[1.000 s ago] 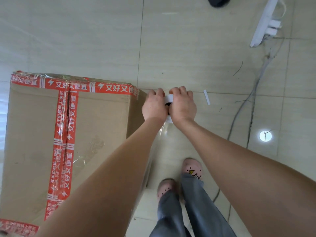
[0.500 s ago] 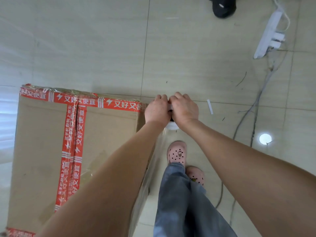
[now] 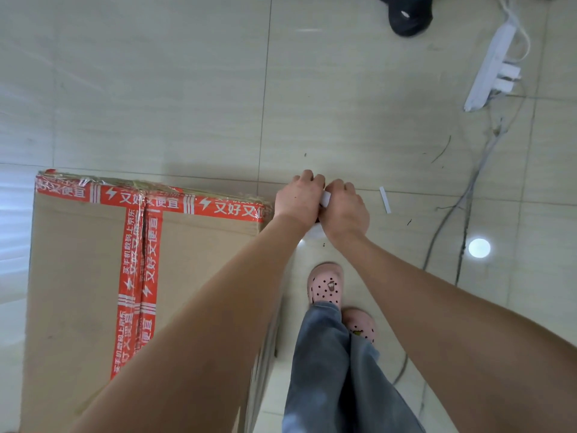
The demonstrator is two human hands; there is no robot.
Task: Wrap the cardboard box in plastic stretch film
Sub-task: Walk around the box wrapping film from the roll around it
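A large cardboard box [image 3: 78,276] sealed with red printed tape stands on the tiled floor at the left. My left hand [image 3: 299,198] and my right hand [image 3: 345,207] are side by side just past the box's far right corner, both gripping a roll of stretch film [image 3: 325,200]. Only the roll's white top end shows between the hands. Clear film [image 3: 274,307] runs down along the box's right side below my left forearm. Most of the roll is hidden under my hands.
My feet in pink clogs [image 3: 326,284] stand right of the box. A white power strip [image 3: 490,67] with cables [image 3: 462,207] lies at the far right. A black shoe [image 3: 406,17] sits at the top. A white strip [image 3: 384,200] lies on the floor.
I have stepped forward along the box's right side. The hands, still holding the roll, now sit beyond the box's far right corner, and more floor beyond the box shows.
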